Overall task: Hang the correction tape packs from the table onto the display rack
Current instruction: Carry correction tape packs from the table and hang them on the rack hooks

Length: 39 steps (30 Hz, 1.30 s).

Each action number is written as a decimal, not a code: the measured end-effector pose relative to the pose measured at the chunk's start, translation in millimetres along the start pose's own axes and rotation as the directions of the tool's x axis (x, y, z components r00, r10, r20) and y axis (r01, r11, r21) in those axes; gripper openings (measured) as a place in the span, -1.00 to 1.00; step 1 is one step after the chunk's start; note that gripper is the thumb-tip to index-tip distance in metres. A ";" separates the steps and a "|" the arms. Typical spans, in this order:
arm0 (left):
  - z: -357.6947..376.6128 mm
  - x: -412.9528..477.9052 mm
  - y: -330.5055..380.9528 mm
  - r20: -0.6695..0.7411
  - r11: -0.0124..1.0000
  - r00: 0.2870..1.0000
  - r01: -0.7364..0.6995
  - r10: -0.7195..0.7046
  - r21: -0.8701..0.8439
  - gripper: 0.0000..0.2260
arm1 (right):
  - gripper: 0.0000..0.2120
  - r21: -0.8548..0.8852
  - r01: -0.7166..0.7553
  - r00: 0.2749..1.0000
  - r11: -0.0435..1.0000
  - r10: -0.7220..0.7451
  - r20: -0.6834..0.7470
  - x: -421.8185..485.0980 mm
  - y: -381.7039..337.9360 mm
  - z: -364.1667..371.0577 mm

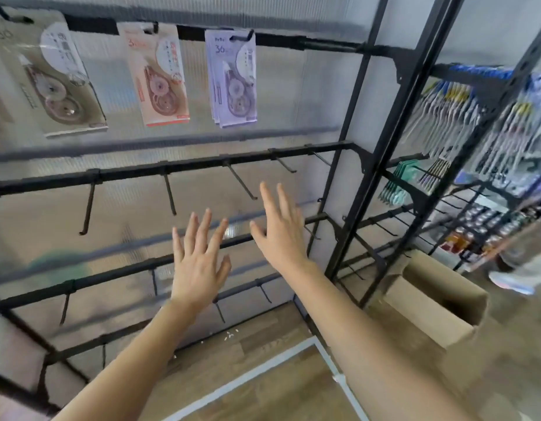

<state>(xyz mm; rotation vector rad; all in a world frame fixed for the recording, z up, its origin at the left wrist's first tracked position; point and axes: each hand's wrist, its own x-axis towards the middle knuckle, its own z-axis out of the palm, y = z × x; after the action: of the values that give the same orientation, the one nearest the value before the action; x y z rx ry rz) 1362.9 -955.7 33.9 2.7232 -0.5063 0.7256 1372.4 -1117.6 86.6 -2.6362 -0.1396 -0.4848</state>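
Left hand and right hand: both empty, fingers straight and spread, raised before the rack's middle rails. Up and to the left, on the top rail: beige pack, pink pack, lilac packs, all hanging long axis vertical. Just beside the right fingertips, a bare hook, slanting out and down. No table in view, nor any loose pack; probably calls for turning away to fetch one. Blurred throughout; number of lilac packs unclear.
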 end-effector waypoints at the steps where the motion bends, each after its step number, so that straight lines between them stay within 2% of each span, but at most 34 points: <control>1: 5.3 -13.3 4.7 0.059 1.000 0.998 0.026 -0.025 -0.016 -0.44 | -0.33 -0.029 -0.018 1.000 0.999 0.019 0.018 -17.2 6.1 3.5; 4: 21.8 -56.3 17.4 0.191 0.993 0.976 0.116 -0.107 -0.034 -0.40 | -0.35 -0.112 -0.088 0.990 0.990 0.099 0.101 -67.9 28.7 14.8; 7: 33.5 -99.2 30.8 0.287 0.977 0.940 0.207 -0.184 -0.052 -0.40 | -0.30 -0.193 -0.192 0.951 0.962 0.231 0.207 -115.0 51.7 24.7; 11: 41.4 -149.3 59.5 0.351 0.948 0.899 0.308 -0.262 -0.081 -0.40 | -0.28 -0.256 -0.243 0.891 0.936 0.319 0.322 -171.7 77.7 30.5; 20: 64.5 -255.9 157.9 0.384 0.893 0.848 0.436 -0.364 -0.116 -0.41 | -0.32 -0.265 -0.175 0.855 0.948 0.280 0.436 -293.3 138.4 5.2; 26: 67.0 -321.0 221.4 0.467 0.869 0.793 0.486 -0.392 -0.096 -0.40 | -0.33 -0.266 -0.158 0.832 0.951 0.273 0.482 -373.3 163.6 -11.5; 32: 52.6 -378.7 254.8 0.511 0.873 0.773 0.480 -0.375 -0.086 -0.41 | -0.34 -0.212 -0.190 0.840 0.959 0.271 0.471 -446.2 161.4 -22.7; 39: 8.0 -460.1 290.5 0.537 0.858 0.750 0.507 -0.387 -0.088 -0.41 | -0.35 -0.162 -0.234 0.817 0.959 0.285 0.502 -541.2 139.3 -37.4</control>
<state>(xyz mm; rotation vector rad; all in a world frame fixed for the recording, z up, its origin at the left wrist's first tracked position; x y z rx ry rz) 876.4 -1100.3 -162.3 2.6264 -0.0014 -0.1762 880.5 -1268.0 -134.8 -2.7545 0.0820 0.3380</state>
